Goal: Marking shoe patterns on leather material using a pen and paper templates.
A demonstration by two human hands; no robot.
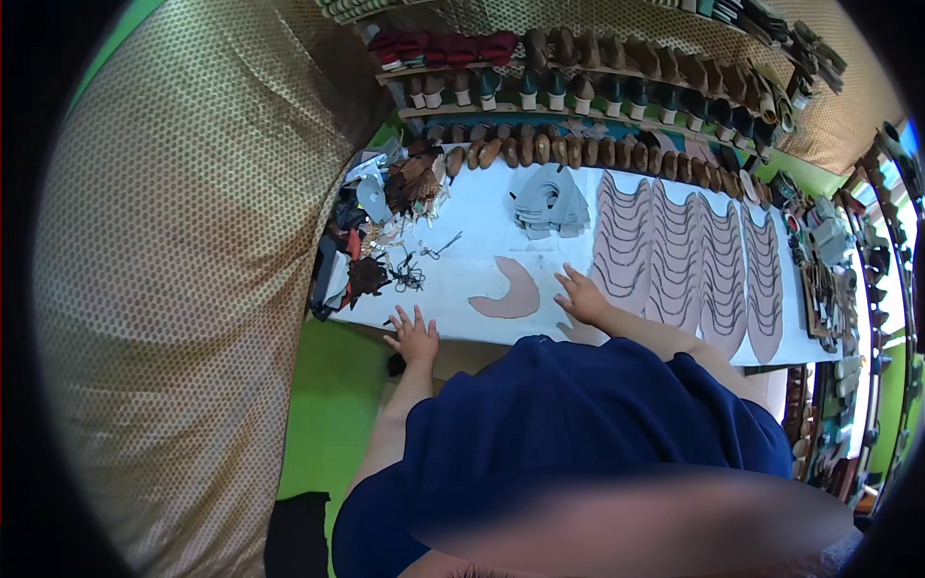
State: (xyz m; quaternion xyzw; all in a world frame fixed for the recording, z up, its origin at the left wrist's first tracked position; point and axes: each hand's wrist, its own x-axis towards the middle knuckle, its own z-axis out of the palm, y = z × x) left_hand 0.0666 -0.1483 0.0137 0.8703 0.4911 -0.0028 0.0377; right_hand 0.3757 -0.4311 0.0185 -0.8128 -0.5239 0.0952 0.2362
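Observation:
My left hand (413, 334) rests with fingers spread on the near edge of a white work table (472, 260), holding nothing. My right hand (581, 296) lies flat on the table, fingers apart, beside a row of overlapping tan leather shoe pieces (621, 241). A single curved tan leather piece (508, 292) lies on the table between my two hands. A stack of grey cut pieces (549, 204) sits farther back. My dark blue top fills the lower middle of the view.
More rows of tan leather pieces (723, 270) cover the table's right part. Scissors (441, 247), scraps and clutter (376, 241) lie at the left end. Shelves of shoe lasts and shoes (578, 91) stand behind. Tools (824, 279) line the right. A patterned curtain (183, 270) hangs left.

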